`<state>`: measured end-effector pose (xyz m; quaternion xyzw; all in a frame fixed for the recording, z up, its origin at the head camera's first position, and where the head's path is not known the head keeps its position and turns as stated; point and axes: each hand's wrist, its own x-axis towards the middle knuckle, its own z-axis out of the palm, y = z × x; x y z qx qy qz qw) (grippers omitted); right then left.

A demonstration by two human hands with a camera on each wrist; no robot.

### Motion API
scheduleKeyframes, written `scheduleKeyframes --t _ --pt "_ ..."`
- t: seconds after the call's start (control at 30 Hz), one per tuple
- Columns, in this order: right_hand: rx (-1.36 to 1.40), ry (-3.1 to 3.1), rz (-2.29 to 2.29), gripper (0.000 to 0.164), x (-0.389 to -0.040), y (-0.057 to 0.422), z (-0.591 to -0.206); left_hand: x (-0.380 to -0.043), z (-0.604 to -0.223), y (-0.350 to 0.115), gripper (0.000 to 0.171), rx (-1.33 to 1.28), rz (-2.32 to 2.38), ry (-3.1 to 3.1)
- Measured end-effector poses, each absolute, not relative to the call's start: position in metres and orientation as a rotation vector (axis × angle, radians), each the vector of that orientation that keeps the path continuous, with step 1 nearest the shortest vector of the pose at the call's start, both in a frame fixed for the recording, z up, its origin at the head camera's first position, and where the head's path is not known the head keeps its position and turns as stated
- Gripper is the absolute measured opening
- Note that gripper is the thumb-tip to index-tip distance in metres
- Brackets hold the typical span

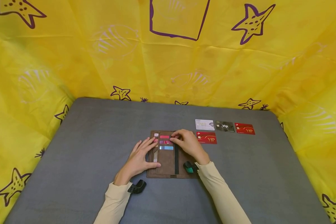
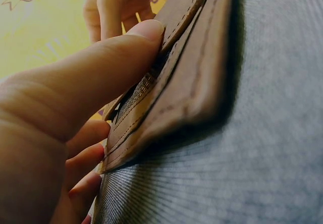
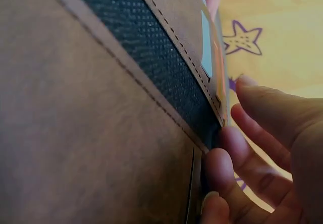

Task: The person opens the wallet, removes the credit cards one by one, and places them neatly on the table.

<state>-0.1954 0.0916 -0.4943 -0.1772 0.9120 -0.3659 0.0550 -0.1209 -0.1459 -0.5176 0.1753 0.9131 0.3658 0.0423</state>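
An unfolded brown wallet [image 1: 165, 160] lies on the grey table, with colourful cards [image 1: 166, 148] tucked in slots of its inner panel. My left hand [image 1: 140, 157] rests on the wallet's left side, fingers spread. In the left wrist view its thumb [image 2: 118, 60] lies on the edge of the panel. My right hand [image 1: 189, 143] is at the panel's upper right, beside the dark strap [image 1: 176, 160]. Its bent fingertips [image 3: 220, 166] touch the panel's edge by that strap in the right wrist view, and the thumb [image 3: 257, 100] stands apart from them.
Right of the wallet lie a white card [image 1: 204, 124], a black card [image 1: 225, 126], a red card [image 1: 245, 128] and another red card [image 1: 210, 137] nearer the right hand. A yellow curtain [image 1: 156, 62] with sea-creature drawings surrounds the table's [image 1: 86, 140] back and sides.
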Motion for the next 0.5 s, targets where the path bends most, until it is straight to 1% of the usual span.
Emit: scheduleKeyframes --t 0.37,0.5 --pt "-0.601 2.808 -0.964 0.012 -0.205 0.085 -0.494 -0.122 -0.518 -0.146 0.091 0.545 1.118 2.798" --pt "-0.614 2.792 -0.953 0.012 -0.208 0.085 -0.493 -0.122 -0.519 -0.146 0.091 0.547 1.121 2.799"
